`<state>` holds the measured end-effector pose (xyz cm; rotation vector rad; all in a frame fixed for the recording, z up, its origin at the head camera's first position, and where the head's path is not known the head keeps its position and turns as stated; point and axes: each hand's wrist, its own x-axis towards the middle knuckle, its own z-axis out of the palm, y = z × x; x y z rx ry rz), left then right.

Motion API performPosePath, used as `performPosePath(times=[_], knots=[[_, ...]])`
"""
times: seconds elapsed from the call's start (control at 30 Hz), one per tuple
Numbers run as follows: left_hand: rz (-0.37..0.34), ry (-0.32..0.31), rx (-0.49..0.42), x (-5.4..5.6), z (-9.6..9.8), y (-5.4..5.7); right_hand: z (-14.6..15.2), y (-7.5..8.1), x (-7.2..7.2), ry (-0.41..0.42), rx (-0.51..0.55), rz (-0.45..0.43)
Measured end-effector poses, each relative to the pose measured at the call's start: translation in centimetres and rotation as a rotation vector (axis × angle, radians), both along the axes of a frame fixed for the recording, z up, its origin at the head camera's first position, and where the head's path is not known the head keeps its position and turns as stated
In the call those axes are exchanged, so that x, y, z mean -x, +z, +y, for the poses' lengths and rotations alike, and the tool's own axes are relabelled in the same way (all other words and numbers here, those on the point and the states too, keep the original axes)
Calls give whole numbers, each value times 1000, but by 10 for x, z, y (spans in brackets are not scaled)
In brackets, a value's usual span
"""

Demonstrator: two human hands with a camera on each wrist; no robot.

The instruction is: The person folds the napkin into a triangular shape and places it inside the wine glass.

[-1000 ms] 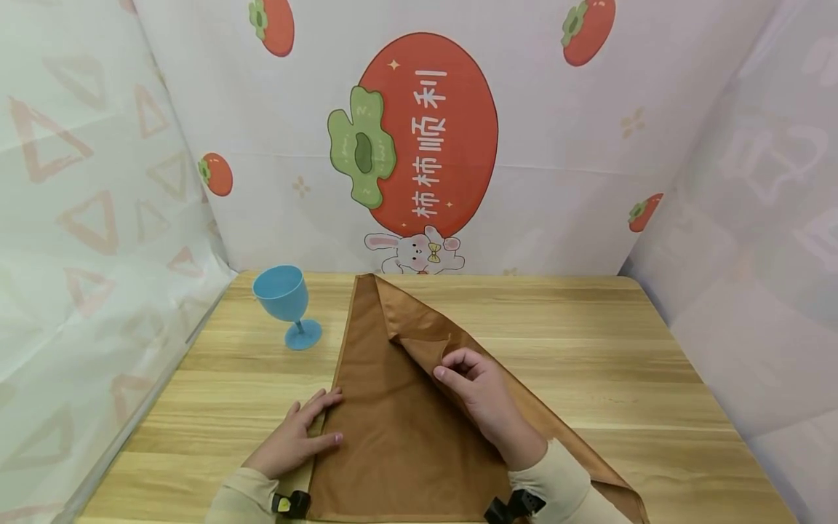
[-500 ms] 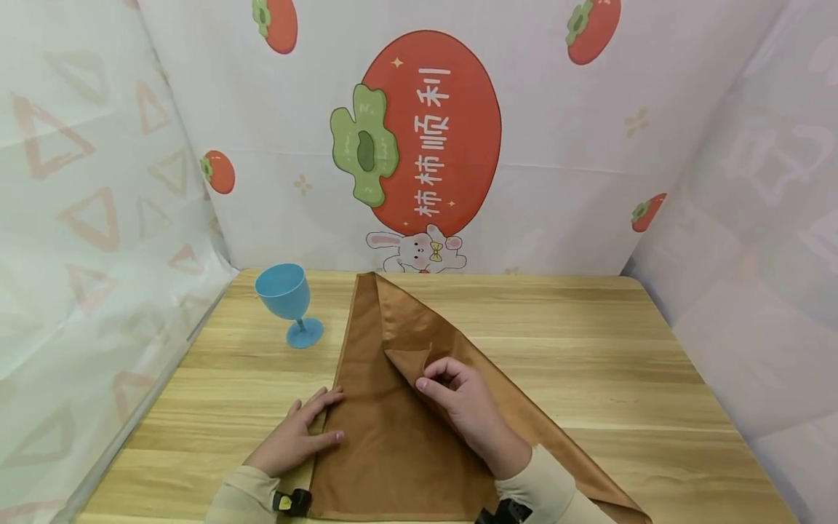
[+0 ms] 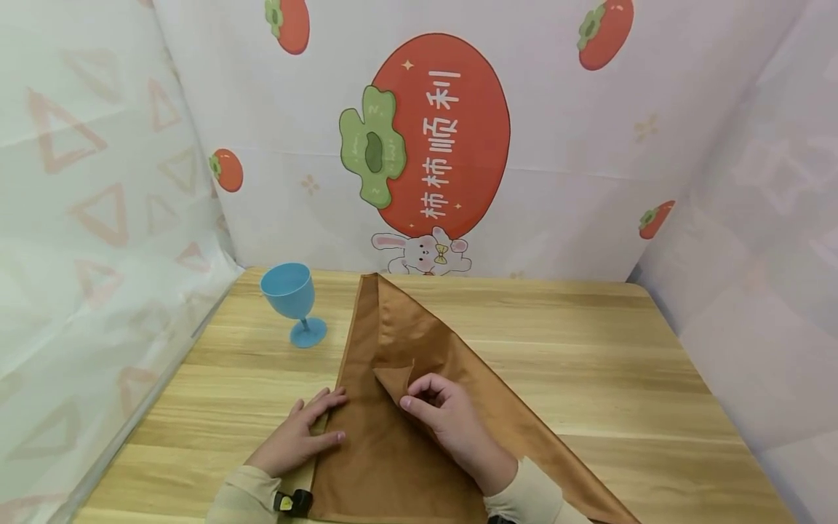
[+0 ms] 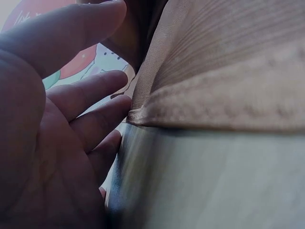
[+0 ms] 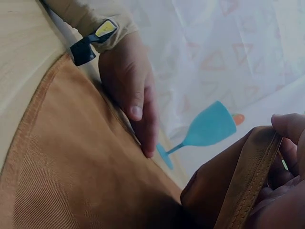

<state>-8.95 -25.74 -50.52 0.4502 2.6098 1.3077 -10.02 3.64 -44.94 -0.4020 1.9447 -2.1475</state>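
A brown cloth (image 3: 373,466) lies on the wooden table, its right side folded over along a slanting crease. Between thumb and fingers my right hand (image 3: 452,422) pinches the folded-over corner, lifted a little above the layer below. In the right wrist view the stitched hem (image 5: 255,176) runs up to the pinching fingers. My left hand (image 3: 297,437) rests at the cloth's left edge with fingers spread, thumb and fingertips touching it. The left wrist view shows those fingers (image 4: 95,95) extended beside the hem.
A blue goblet (image 3: 289,291) stands upright at the table's back left. The wooden table (image 3: 589,349) reaches to a printed curtain (image 3: 556,218) behind, with more pale fabric hanging at the left and right sides.
My right hand has moved left and toward me, drawing the pinched cloth corner along and widening the fold. The left hand has stayed at the left edge. The head view has shifted slightly.
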Motion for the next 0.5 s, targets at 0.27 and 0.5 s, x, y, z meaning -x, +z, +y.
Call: performPosePath(times=[0.27,0.5], knots=[[17,3,2,0,-1,-3,-13,-5,-5,33,-70,4],[-13,30,15,3,-2,-4,-21,-10,-10,89,-32,1]])
